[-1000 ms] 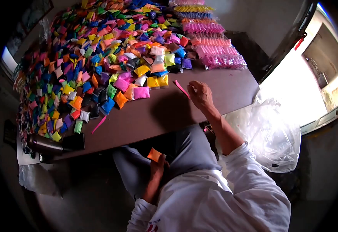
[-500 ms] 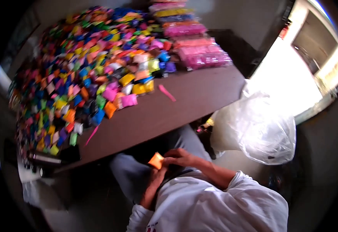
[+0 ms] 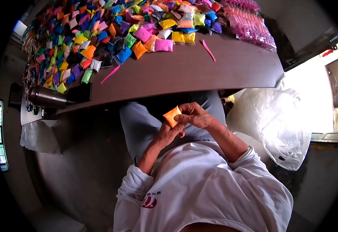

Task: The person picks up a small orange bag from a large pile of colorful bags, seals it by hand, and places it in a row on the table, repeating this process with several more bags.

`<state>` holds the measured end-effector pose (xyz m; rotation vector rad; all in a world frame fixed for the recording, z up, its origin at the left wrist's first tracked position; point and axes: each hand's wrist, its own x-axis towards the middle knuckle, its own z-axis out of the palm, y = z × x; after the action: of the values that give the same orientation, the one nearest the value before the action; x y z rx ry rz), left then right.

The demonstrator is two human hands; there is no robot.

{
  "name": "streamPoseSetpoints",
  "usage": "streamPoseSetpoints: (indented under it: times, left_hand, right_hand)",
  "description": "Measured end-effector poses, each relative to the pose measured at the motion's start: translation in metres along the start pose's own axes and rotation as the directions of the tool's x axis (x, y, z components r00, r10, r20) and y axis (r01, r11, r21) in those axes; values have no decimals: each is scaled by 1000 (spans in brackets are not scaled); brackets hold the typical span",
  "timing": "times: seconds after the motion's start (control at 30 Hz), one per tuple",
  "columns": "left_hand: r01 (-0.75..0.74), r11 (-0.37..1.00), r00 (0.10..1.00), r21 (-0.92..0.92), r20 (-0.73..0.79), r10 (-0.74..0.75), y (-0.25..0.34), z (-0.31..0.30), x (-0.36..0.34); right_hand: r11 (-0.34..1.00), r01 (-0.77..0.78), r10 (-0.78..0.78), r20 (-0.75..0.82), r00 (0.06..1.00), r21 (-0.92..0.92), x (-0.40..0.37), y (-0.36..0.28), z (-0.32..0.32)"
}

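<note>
A small orange packet (image 3: 171, 116) is held above my lap, just off the table's front edge. My left hand (image 3: 167, 133) supports it from below, fingers closed at its lower edge. From the right, my right hand (image 3: 195, 115) pinches the packet's right side between thumb and fingers. Both hands touch each other at the packet. Beyond them, a large pile of coloured packets (image 3: 142, 34) covers the back and left of the brown table (image 3: 157, 73). Two pink strips lie on the table, one (image 3: 110, 74) near the pile and one (image 3: 208, 50) farther right.
Stacked pink packs (image 3: 250, 27) stand at the table's back right. A dark cylindrical flask (image 3: 47, 96) and a black flat object (image 3: 79, 93) lie at the left front corner. A big clear plastic bag (image 3: 285, 127) hangs right of my legs; another bag (image 3: 40, 138) is below left.
The view has tilted and shifted, so the table sits higher in it. My hands, still on the orange packet, appear higher and the packet's face shows more fully.
</note>
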<state>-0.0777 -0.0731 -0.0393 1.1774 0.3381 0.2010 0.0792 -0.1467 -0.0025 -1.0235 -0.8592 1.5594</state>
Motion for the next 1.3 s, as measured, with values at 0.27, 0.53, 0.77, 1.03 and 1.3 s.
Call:
streamPoseSetpoints:
  times: [0.27, 0.53, 0.77, 1.03, 1.3]
  left_hand:
    - [87, 995, 993, 44, 74, -90, 7, -4, 5]
    - [111, 994, 990, -18, 89, -109, 8, 9, 13]
    - [139, 990, 988, 3, 61, -139, 11, 11, 7]
    - [171, 985, 984, -28, 63, -169, 6, 11, 6]
    - [235, 971, 971, -39, 62, -233, 6, 5, 5]
  right_hand:
    - [980, 191, -196, -139, 971, -52, 2, 8, 4]
    - [992, 128, -129, -157, 979, -17, 1, -2, 3]
    - [998, 59, -59, -172, 983, -7, -5, 4, 2]
    - [999, 40, -34, -232, 972, 21, -8, 17, -11]
    - [982, -66, 80, -73, 994, 177, -8, 5, -5]
